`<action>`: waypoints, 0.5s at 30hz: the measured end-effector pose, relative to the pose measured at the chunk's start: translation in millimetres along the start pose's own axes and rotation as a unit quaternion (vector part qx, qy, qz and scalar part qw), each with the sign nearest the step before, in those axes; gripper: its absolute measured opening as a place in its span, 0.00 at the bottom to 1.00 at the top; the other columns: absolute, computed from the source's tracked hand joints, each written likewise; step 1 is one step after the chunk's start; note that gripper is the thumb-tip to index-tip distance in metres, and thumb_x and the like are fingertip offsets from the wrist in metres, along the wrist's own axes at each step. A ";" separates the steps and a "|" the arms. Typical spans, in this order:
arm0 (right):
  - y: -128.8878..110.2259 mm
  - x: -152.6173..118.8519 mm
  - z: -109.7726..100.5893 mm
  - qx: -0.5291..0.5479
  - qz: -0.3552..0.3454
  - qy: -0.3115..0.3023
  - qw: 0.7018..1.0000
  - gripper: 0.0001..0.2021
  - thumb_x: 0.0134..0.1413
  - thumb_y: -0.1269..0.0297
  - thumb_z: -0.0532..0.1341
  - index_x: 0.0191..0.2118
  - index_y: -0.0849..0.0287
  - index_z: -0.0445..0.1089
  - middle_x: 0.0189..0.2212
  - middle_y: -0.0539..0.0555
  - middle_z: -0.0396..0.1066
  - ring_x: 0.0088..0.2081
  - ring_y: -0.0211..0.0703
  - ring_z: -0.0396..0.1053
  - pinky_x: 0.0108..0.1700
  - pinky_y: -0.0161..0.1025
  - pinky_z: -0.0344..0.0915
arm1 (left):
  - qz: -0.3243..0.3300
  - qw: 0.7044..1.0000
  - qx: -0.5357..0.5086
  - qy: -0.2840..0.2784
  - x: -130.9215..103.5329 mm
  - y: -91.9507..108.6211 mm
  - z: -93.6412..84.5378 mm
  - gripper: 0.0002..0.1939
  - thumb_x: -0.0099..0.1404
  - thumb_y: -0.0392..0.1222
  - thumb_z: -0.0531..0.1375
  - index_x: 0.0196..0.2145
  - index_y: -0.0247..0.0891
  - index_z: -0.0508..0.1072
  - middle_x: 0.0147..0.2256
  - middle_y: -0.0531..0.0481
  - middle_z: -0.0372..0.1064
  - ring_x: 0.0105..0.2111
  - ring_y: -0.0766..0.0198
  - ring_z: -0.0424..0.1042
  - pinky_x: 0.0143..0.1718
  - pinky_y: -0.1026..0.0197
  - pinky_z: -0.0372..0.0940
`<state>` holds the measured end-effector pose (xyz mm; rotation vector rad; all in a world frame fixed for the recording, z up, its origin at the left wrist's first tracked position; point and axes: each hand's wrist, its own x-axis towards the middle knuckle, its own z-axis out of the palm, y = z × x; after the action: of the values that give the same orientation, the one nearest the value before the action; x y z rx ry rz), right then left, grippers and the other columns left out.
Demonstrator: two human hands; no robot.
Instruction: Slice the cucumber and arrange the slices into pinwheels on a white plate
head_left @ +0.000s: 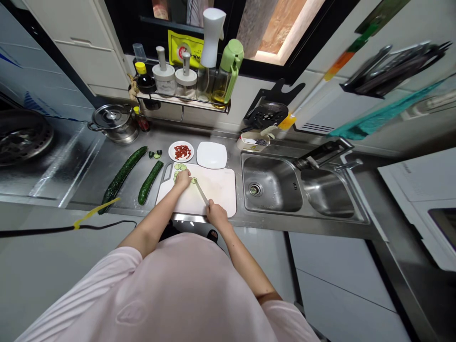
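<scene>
My right hand (216,213) grips a kitchen knife (202,193) by its handle, the blade slanting up and left over the white cutting board (221,190). At the blade's tip lies a pale green cucumber slice (194,180). My left hand (183,180) is on the board just left of that slice, fingers curled; what they hold, if anything, is hidden. More cucumber slices (180,167) lie beyond and beside the left hand, near the board's upper left corner. Left of the board rest a shorter cucumber (150,183) and a longer cucumber (124,174), with small cut cucumber ends (156,154) above them.
Behind the board stand a plate of chopped red pieces (181,151) and a bare white plate (211,155). A double sink (272,183) is at the right. A lidded steel pot (114,122) stands back left, beside a rack (185,101) of jars and bottles.
</scene>
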<state>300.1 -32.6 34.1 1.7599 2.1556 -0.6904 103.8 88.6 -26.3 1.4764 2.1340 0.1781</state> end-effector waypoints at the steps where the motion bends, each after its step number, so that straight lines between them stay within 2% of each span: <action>1: 0.0 0.1 0.2 0.000 0.001 0.000 1.000 0.12 0.66 0.63 0.45 0.50 0.57 0.59 0.39 0.59 0.73 0.41 0.48 0.72 0.38 0.38 0.59 | 0.001 1.000 0.000 0.002 0.1 -0.2 0.2 0.11 0.59 0.42 0.61 0.41 0.43 0.71 0.43 0.45 0.72 0.46 0.55 0.69 0.42 0.60 0.61; 15: -0.8 -1.8 -4.9 0.004 0.008 -0.047 0.999 0.11 0.63 0.69 0.47 0.50 0.58 0.58 0.38 0.60 0.73 0.41 0.49 0.72 0.37 0.38 0.60 | -0.001 1.000 -0.014 -0.004 1.7 -1.1 1.1 0.11 0.59 0.41 0.61 0.41 0.43 0.71 0.43 0.45 0.72 0.46 0.56 0.69 0.42 0.61 0.60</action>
<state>300.2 -31.7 39.2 1.7115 2.0764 -0.7648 103.0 89.5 -28.3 1.4574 2.1192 0.2001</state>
